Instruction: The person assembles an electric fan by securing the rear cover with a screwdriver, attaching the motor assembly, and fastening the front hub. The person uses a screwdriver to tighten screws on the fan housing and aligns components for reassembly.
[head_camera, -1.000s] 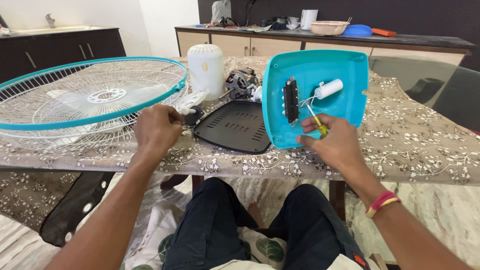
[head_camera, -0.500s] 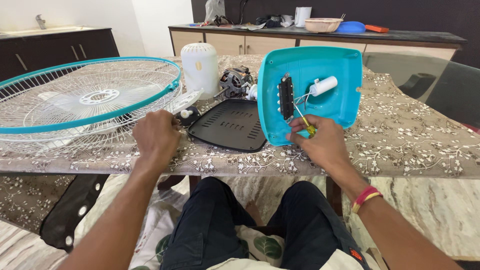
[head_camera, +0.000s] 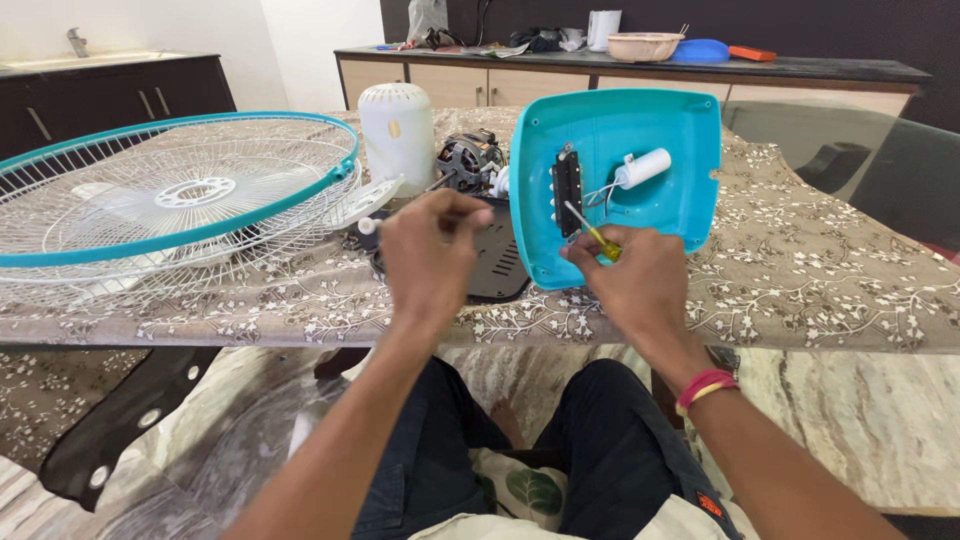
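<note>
My right hand (head_camera: 640, 285) grips a yellow-handled screwdriver (head_camera: 600, 240), and its tip points at the black switch block (head_camera: 567, 190) inside an upright teal fan housing cover (head_camera: 680, 190). A white cylinder with wires (head_camera: 645, 167) sits inside the same cover. My left hand (head_camera: 428, 255) hovers over a black vented plate (head_camera: 500, 265) just left of the cover. Its fingertips are pinched together, and I cannot see anything between them.
A teal-rimmed white wire fan grille (head_camera: 180, 190) fills the table's left side. Behind my left hand stand a white motor cover (head_camera: 396, 125) and a bare motor (head_camera: 470, 160). A floral cloth (head_camera: 820, 280) covers the table. A sideboard (head_camera: 800, 75) with bowls runs along the back.
My left hand has moved right, from the grille's edge to above the black plate, with its fingers pinched. My right hand has raised the screwdriver tip slightly toward the switch block.
</note>
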